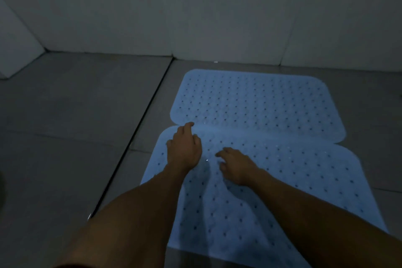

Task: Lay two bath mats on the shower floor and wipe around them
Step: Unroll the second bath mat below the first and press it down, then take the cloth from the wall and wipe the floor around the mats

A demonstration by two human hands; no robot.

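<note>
Two light blue perforated bath mats lie side by side on the grey tiled floor. The far mat (256, 100) is flat near the wall. The near mat (282, 180) slightly overlaps its front edge. My left hand (185, 148) rests on the near mat's far left corner, fingers loosely bent, touching the seam between the mats. My right hand (235, 165) presses on the near mat just to the right, fingers spread and curved. Neither hand holds anything.
A dark drain channel (139, 128) runs diagonally along the left edge of the mats. Bare grey tile (65, 126) spreads to the left. White walls (195, 17) close the back, meeting the floor just beyond the far mat. The room is dim.
</note>
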